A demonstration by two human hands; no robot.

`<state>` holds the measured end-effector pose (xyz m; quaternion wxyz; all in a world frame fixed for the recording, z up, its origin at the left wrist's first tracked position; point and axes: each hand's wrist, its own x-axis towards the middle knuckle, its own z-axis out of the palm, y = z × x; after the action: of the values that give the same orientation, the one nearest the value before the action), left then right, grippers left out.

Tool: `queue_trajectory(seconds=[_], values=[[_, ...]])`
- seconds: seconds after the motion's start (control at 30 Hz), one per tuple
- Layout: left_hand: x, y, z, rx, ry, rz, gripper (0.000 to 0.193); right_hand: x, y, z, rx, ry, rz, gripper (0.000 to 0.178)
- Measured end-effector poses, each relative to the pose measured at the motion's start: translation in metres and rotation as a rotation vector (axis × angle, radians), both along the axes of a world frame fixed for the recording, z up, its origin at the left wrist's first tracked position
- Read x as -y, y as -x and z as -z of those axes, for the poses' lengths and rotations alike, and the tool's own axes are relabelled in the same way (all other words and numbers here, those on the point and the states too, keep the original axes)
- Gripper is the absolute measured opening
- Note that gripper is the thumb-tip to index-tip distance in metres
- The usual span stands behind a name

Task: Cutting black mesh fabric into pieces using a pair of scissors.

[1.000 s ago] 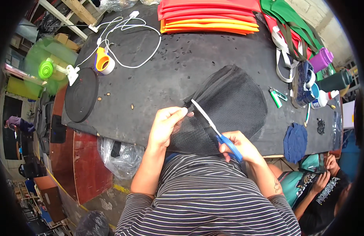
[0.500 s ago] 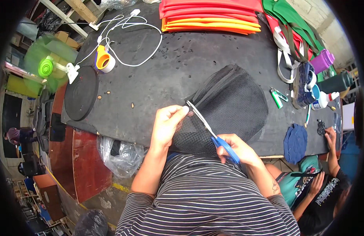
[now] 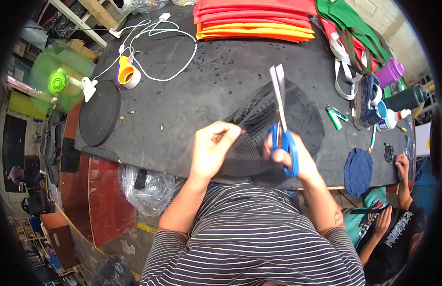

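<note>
My right hand (image 3: pixel 299 159) grips a pair of scissors (image 3: pixel 279 97) by its blue handles. The blades point away from me, slightly parted, above a black mesh fabric piece (image 3: pixel 304 114). That mesh lies bunched on the dark table close to my body, with a darker band along its left side. My left hand (image 3: pixel 209 150) is pinched closed beside the mesh's left edge. Something tiny and dark shows at its fingertips, too small to name.
Stacked red and orange fabric (image 3: pixel 254 21) lies at the far edge. Left are a black webbing roll (image 3: pixel 100 113), a tape roll (image 3: pixel 129 76), a white cable (image 3: pixel 194 52) and a clip fan (image 3: pixel 58 82). A green lighter (image 3: pixel 334 118) and bottles (image 3: pixel 388 121) stand right, near another person's hand (image 3: pixel 402 164).
The scissors have come away from the left fingertips and swung upright, blades now pointing to the far side. My left hand has shifted slightly right, still pinched.
</note>
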<state>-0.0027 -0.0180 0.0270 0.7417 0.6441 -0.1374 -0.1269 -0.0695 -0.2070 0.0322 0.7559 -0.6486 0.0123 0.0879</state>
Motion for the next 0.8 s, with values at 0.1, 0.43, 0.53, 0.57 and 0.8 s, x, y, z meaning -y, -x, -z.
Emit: queue_trajectory(seconds=[0.1, 0.43, 0.53, 0.57, 0.8], values=[[0.021, -0.002, -0.018, 0.036, -0.016, 0.048, 0.01, -0.01, -0.025, -0.012, 0.152, 0.004, 0.054, 0.043], [0.012, -0.008, -0.031, -0.038, -0.011, 0.303, 0.016, 0.07, -0.075, -0.122, 0.506, 0.204, 0.25, 0.028], [0.015, 0.0, -0.024, 0.022, -0.07, 0.329, 0.015, 0.126, -0.073, -0.159, 0.593, 0.218, 0.277, 0.025], [0.018, 0.002, -0.025, 0.072, -0.081, 0.332, 0.015, 0.152, -0.067, -0.169, 0.495, 0.045, 0.314, 0.024], [0.023, -0.003, -0.03, -0.165, 0.121, 0.634, 0.025, 0.154, -0.062, -0.174, 0.624, 0.135, 0.178, 0.025]])
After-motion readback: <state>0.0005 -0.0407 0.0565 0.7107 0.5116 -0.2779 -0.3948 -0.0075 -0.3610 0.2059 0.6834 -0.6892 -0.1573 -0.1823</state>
